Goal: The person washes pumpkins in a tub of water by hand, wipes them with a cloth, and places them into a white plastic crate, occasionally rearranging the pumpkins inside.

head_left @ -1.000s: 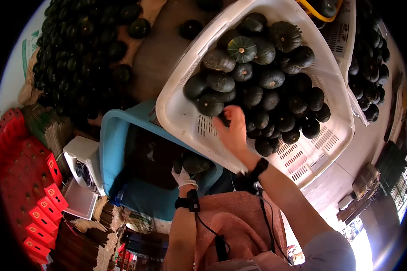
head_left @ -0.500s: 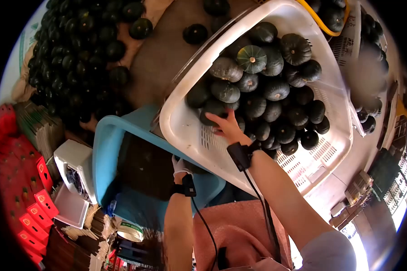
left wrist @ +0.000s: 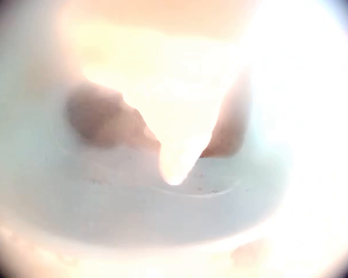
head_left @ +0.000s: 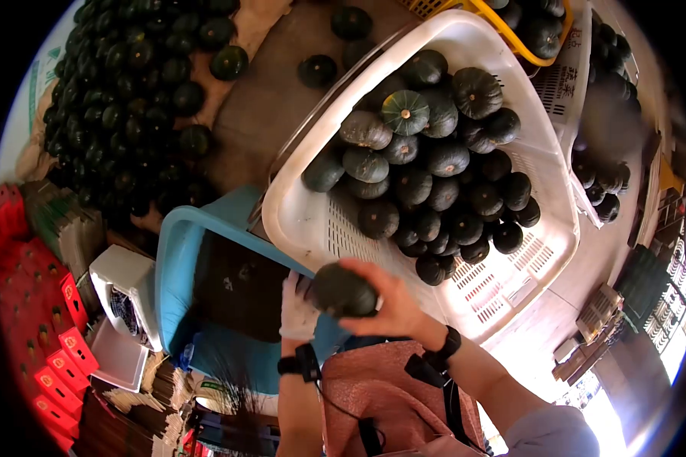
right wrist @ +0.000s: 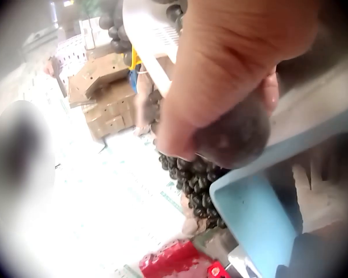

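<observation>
Two hands meet at one dark green round squash point(head_left: 344, 289), held just off the near rim of the white slotted plastic crate point(head_left: 312, 228) and over a corner of the blue plastic tub point(head_left: 177, 259). The right hand point(head_left: 392, 308) curls its fingers round the squash and grips it. The white-gloved left hand point(head_left: 297, 305) lies against the squash's left side. Whether its fingers close cannot be told, as the left wrist view is washed out white. The right wrist view is blurred, and the tub's inside is dark. Other dark squashes point(head_left: 427, 152) fill the crate's far half, and the near right half shows bare slotted floor.
</observation>
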Tool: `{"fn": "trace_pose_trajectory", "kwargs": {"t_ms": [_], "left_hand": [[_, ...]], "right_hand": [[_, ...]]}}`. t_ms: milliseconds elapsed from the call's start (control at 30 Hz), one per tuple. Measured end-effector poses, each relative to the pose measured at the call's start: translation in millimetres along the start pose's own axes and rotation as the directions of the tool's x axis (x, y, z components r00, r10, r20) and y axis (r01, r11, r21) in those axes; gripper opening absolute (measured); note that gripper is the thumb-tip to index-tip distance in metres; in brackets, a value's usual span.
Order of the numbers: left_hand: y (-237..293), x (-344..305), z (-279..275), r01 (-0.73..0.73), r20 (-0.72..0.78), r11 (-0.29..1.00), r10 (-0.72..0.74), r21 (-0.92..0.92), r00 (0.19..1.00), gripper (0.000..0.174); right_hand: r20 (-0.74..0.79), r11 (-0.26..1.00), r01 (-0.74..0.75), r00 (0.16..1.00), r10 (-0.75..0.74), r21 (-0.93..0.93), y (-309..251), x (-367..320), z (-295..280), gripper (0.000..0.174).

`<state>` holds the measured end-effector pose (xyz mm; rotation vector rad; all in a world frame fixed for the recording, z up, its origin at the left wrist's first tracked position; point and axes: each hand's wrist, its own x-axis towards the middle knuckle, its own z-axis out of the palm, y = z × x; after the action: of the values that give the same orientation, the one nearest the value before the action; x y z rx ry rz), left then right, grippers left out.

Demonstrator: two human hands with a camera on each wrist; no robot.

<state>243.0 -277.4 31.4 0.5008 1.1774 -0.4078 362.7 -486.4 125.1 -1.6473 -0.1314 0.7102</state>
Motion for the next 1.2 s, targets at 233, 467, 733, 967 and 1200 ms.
{"fn": "trace_pose_trajectory", "kwargs": {"t_ms": [233,467,733,967,1200], "left_hand": [[-19.4,-8.7,-31.7,-0.085,0.210,0.994,0.099,-0.075,0.973,0.068],[-38.7,94.3,-39.6,-0.016,-0.449,0.993,0.069,0.121,0.891,0.048],[-102.5,67.0,-62.8,-0.688,0.042,0.654,0.734,-0.315,0.678,0.036],[-31.6,13.2,21.9,-0.611,-0.159,0.792,0.602,-0.007,0.783,0.046],[-52.5,52.3,-7.1,-0.110,-0.231,0.988,0.133,0.112,0.964,0.041]], "right_hand": [[-0.509,0.806,-0.176,0.843,-0.173,-0.565,14.4,98.1,-66.5,0.070],[-0.238,0.397,-0.121,0.935,-0.262,-0.910,53.2,181.0,-140.8,0.065],[0.492,0.415,0.694,0.714,-0.497,-0.588,-10.4,17.6,43.1,0.034],[0.103,0.614,0.534,0.797,-0.595,-0.582,-7.1,80.6,31.2,0.025],[-0.231,0.456,-0.159,0.967,-0.106,-0.875,72.3,207.6,-93.4,0.057]]}}
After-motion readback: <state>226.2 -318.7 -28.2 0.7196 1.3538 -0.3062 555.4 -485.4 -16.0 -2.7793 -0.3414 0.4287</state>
